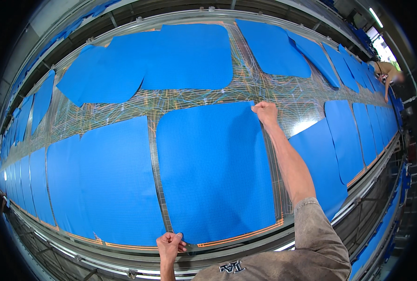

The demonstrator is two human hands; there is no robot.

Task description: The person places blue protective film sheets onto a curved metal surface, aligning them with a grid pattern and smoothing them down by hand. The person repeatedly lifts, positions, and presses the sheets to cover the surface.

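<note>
1. A long table point(264, 91) with a shiny, line-marked top runs from far left to far right, and blue sheets cover most of it.
2. The sheet point(213, 168) in hand lies flat in the near middle of the table, rounded at its corners, with its near edge along the orange line by the table's near rail.
3. A wider near-left sheet point(105, 182) lies just beside it on the left, parted from it by a thin strip of bare table.
4. Two far sheets point(171, 58) overlap beyond it, well apart from it across a band of bare top.
5. A near-right sheet point(318, 161) lies past the right forearm, with more sheets in a row behind it.
6. The right hand point(265, 112) is stretched out to the far right corner of the middle sheet, fingers curled shut and pinching that corner.
7. The left hand point(170, 245) is at the near left corner of the same sheet, closed in a fist; it seems to grip the edge there, though the fingers hide the contact.
8. Another person point(386, 72) bends over the table at the far right end, small and blurred.
</note>
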